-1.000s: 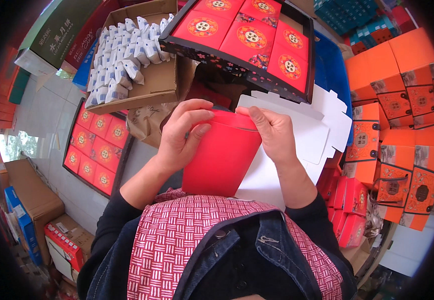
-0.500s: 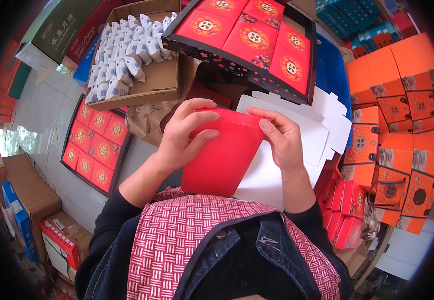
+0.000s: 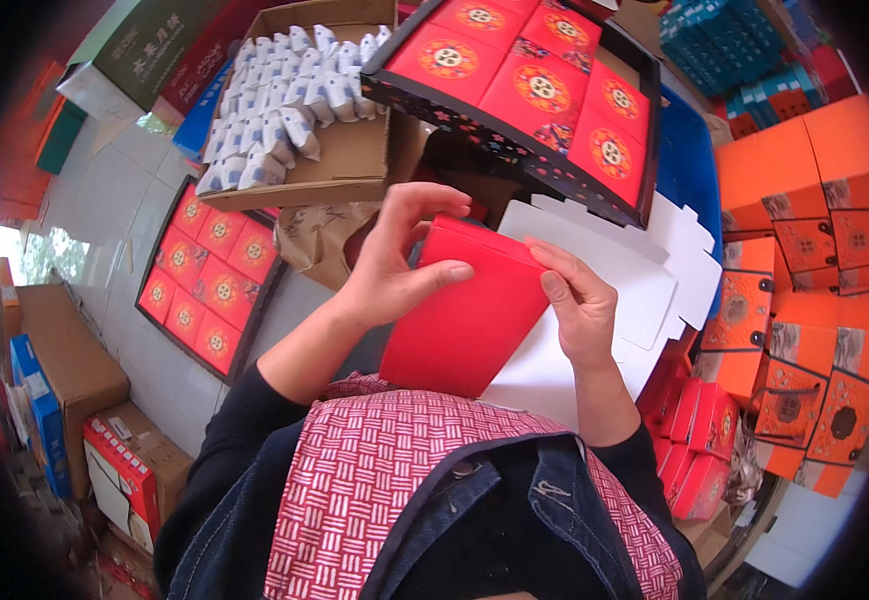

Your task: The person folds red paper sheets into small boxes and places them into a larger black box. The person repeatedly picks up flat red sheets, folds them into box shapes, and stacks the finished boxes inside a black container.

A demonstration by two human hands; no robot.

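Note:
A plain red, flat-sided paper box point(image 3: 470, 315) stands tilted in front of me, its lower end against my checked apron. My left hand point(image 3: 400, 250) curves round its upper left edge, thumb over the front face and fingers bent above the top corner. At the upper right corner, my right hand point(image 3: 583, 305) pinches the rim between thumb and fingers. The inside of the box is hidden. Behind it lie flat white cardboard sheets point(image 3: 620, 275) with cut tabs.
Beyond my hands, a carton point(image 3: 360, 165) holds several small white packets. A dark patterned tray point(image 3: 515, 150) of red square boxes sits beside it. Another such tray point(image 3: 240, 355) lies on the left floor. Orange boxes point(image 3: 795, 340) and smaller red boxes point(image 3: 710, 420) are stacked at right.
My left thumb and fingers have spread further apart at the red box's top edge. The box has tilted slightly, with my right hand still at its corner. The whole view has shifted.

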